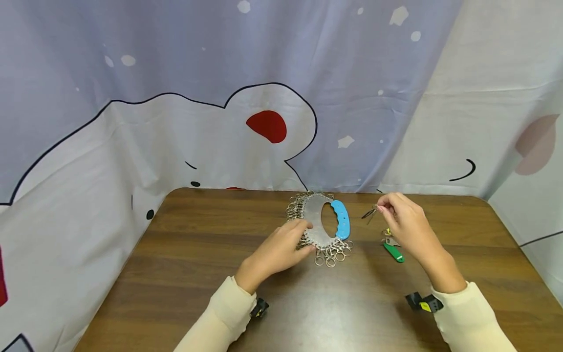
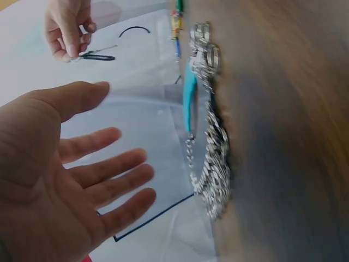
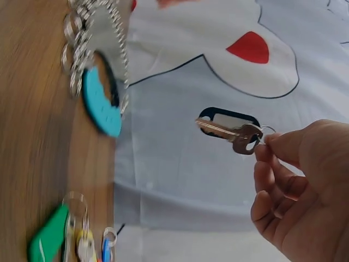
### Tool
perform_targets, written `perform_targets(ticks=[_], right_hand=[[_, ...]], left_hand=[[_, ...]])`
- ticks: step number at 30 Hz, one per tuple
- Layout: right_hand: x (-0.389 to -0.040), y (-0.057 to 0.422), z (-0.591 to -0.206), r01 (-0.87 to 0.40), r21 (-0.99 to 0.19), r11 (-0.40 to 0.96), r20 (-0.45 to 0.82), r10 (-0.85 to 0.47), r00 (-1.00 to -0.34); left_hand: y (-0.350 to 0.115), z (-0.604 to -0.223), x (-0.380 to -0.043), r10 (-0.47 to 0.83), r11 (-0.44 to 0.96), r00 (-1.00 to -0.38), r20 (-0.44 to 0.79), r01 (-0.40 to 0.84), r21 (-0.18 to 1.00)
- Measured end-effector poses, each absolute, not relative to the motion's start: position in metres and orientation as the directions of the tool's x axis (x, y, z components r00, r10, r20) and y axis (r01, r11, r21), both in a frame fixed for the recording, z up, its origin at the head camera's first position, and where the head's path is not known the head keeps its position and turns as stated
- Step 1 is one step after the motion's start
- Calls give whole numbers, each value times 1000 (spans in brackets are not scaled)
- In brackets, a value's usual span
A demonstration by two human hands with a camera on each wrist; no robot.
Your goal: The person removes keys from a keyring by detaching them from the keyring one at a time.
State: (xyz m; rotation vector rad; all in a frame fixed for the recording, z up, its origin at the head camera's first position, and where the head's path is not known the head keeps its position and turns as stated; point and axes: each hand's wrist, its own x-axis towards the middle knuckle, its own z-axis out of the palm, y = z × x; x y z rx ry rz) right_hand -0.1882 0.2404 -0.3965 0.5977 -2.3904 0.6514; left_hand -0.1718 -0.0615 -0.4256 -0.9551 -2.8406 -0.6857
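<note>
My right hand (image 1: 406, 222) pinches a small metal ring between thumb and fingertip, held up off the table. From the ring hang a key (image 3: 246, 141) and a key tag with a black rim (image 3: 232, 119), both plain in the right wrist view. My left hand (image 1: 281, 247), fingers spread and relaxed, hovers at the near left side of a flat grey key holder plate (image 1: 313, 210). Many small metal clips (image 1: 331, 259) fringe that plate, and a blue grip (image 1: 341, 220) forms its right side. The left hand covers part of the clips in the head view.
Below the right hand, keys with a green tag (image 1: 393, 252) and a yellow tag (image 1: 387, 231) lie on the wooden table (image 1: 198, 274). A blue tag (image 3: 106, 250) shows beside them in the right wrist view. A printed curtain (image 1: 352, 98) hangs behind the table's far edge.
</note>
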Motion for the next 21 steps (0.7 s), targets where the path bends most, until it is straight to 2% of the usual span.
perform_targets(ticks=[7, 14, 21], right_hand=[[-188, 264, -400, -578, -249, 777, 675, -289, -679], [-183, 287, -409, -583, -199, 787, 679, -318, -662], [-172, 308, -421, -597, -148, 789, 650, -377, -660]], left_hand=[[-75, -426, -170, 589, 696, -764, 262, 645, 317], [-87, -426, -170, 616, 670, -713, 334, 698, 254], [-98, -434, -162, 656, 666, -683, 321, 724, 180]])
